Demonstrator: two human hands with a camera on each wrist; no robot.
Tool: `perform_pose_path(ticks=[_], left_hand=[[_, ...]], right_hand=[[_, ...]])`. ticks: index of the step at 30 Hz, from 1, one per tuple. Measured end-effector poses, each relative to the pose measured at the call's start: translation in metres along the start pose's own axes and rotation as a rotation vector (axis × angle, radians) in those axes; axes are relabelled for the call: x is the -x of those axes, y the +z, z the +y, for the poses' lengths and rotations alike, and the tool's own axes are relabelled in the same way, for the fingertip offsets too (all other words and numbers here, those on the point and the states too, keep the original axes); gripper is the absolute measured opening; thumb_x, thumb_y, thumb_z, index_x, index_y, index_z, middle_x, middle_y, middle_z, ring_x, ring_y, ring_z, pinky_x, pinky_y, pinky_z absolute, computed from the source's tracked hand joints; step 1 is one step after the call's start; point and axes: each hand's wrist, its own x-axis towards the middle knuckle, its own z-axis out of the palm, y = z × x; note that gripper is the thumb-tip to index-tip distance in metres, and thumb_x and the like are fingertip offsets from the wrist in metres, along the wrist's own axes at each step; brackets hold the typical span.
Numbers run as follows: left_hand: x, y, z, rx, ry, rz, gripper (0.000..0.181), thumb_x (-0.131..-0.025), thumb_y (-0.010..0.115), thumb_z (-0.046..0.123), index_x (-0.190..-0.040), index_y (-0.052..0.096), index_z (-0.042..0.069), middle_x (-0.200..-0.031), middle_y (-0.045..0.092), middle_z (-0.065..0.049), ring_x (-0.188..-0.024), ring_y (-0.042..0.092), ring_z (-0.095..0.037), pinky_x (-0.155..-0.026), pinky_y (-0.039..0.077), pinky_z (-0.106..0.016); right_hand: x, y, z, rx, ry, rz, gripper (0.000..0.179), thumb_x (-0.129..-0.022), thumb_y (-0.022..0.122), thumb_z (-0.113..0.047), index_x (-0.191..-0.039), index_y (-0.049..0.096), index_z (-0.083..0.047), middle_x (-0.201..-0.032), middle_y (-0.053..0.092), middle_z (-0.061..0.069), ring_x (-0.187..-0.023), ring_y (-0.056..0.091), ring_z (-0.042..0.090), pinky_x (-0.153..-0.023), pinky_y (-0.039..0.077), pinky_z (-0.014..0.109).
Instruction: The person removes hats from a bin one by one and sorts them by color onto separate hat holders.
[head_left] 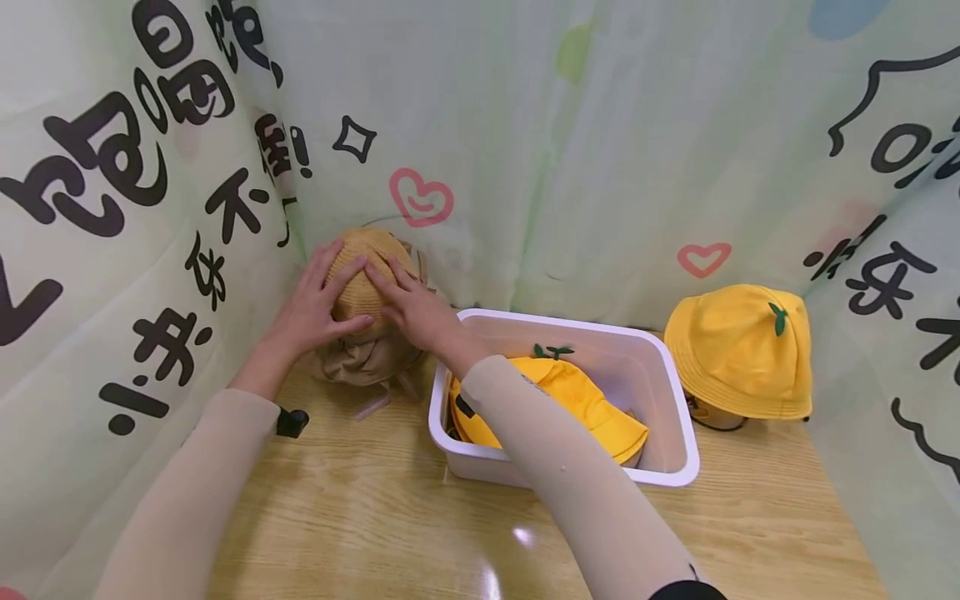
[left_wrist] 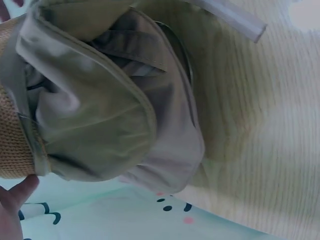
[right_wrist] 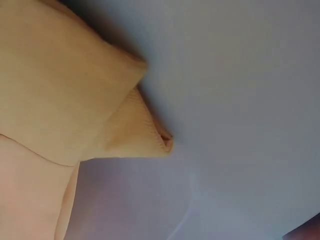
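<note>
A tan woven hat (head_left: 363, 279) with brown-grey fabric (left_wrist: 95, 115) hanging below its crown stands at the back left of the table. My left hand (head_left: 315, 304) rests on the crown's left side, fingers spread and the thumb across the front. From the right, my right hand (head_left: 420, 308) lays its extended fingers on the same crown. One left fingertip touches the woven edge in the left wrist view. What is beneath the hat is hidden. Yellow cloth hats (right_wrist: 55, 85) fill part of the right wrist view.
A white plastic basket (head_left: 678, 417) holding yellow hats (head_left: 570, 392) with green sprouts stands under my right forearm. Right of it, another yellow hat (head_left: 742, 350) sits raised above the wooden table (head_left: 360, 517). Printed curtains (head_left: 615, 183) enclose the back and sides.
</note>
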Motion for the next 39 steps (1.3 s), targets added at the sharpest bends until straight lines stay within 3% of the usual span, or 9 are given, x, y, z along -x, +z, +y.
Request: perform_pose_path(ticks=[8, 12, 15, 18, 23, 29, 33, 39], left_hand=[[-0.003, -0.008, 0.011, -0.001, -0.070, -0.056, 0.090, -0.079, 0.082, 0.041, -0.155, 0.033, 0.033, -0.167, 0.010, -0.012, -0.151, 0.006, -0.046, -0.113, 0.020, -0.070], [-0.002, -0.012, 0.024, -0.050, -0.086, -0.049, 0.090, -0.080, 0.080, 0.045, -0.155, 0.031, 0.034, -0.167, 0.007, -0.016, -0.150, 0.007, -0.049, -0.111, 0.023, -0.072], [-0.001, -0.014, 0.039, -0.067, -0.045, 0.010, 0.088, -0.080, 0.080, 0.045, -0.154, 0.035, 0.030, -0.165, 0.011, -0.021, -0.150, 0.010, -0.050, -0.108, 0.026, -0.073], [-0.001, -0.016, 0.057, -0.072, 0.017, 0.080, 0.083, -0.081, 0.078, 0.043, -0.153, 0.039, 0.026, -0.163, 0.018, -0.023, -0.148, 0.015, -0.052, -0.107, 0.029, -0.073], [0.008, -0.019, 0.090, -0.065, 0.090, 0.133, 0.075, -0.086, 0.070, 0.050, -0.151, 0.043, 0.024, -0.160, 0.027, -0.022, -0.145, 0.024, -0.052, -0.107, 0.032, -0.070], [0.023, -0.018, 0.125, -0.093, 0.151, 0.132, 0.079, -0.093, 0.037, 0.075, -0.151, 0.044, 0.023, -0.157, 0.034, -0.023, -0.142, 0.030, -0.054, -0.108, 0.032, -0.069], [0.031, -0.009, 0.143, -0.048, 0.161, 0.111, 0.078, -0.093, 0.038, 0.074, -0.151, 0.044, 0.022, -0.157, 0.034, -0.022, -0.142, 0.030, -0.054, -0.110, 0.029, -0.068], [0.043, 0.013, 0.171, -0.002, 0.154, 0.029, 0.079, -0.094, 0.040, 0.073, -0.154, 0.040, 0.022, -0.161, 0.031, -0.016, -0.148, 0.024, -0.045, -0.112, 0.028, -0.067]], right_hand=[[0.011, -0.007, 0.006, -0.021, 0.015, -0.040, 0.063, -0.106, 0.043, -0.037, -0.160, 0.009, -0.040, -0.169, 0.007, 0.003, -0.139, 0.045, 0.034, -0.113, 0.039, 0.043], [0.029, -0.014, 0.010, 0.011, 0.017, -0.017, 0.063, -0.106, 0.044, -0.039, -0.160, 0.010, -0.041, -0.168, 0.010, 0.003, -0.137, 0.048, 0.032, -0.107, 0.045, 0.045], [0.045, -0.022, 0.014, 0.028, -0.001, 0.028, 0.067, -0.104, 0.049, -0.040, -0.160, 0.012, -0.039, -0.168, 0.014, 0.003, -0.123, 0.060, 0.029, -0.095, 0.053, 0.044], [0.062, -0.033, 0.020, 0.016, -0.025, 0.076, 0.069, -0.102, 0.054, -0.039, -0.161, 0.017, -0.034, -0.167, 0.017, 0.004, -0.119, 0.062, 0.028, -0.090, 0.054, 0.044], [0.094, -0.051, 0.038, 0.001, -0.029, 0.117, 0.068, -0.102, 0.054, -0.040, -0.160, 0.021, -0.031, -0.166, 0.021, 0.004, -0.129, 0.056, 0.029, -0.089, 0.055, 0.044], [0.128, -0.062, 0.063, -0.006, 0.021, 0.119, 0.066, -0.099, 0.061, -0.036, -0.158, 0.032, -0.029, -0.160, 0.036, 0.005, -0.138, 0.047, 0.030, -0.105, 0.046, 0.049], [0.145, -0.066, 0.074, 0.007, 0.052, 0.127, 0.058, -0.098, 0.063, -0.038, -0.151, 0.045, -0.026, -0.145, 0.054, 0.005, -0.127, 0.056, 0.026, -0.103, 0.048, 0.046], [0.166, -0.073, 0.089, -0.031, 0.114, 0.144, 0.043, -0.097, 0.065, -0.035, -0.136, 0.060, -0.017, -0.128, 0.065, 0.004, -0.109, 0.064, 0.023, -0.092, 0.054, 0.042]])
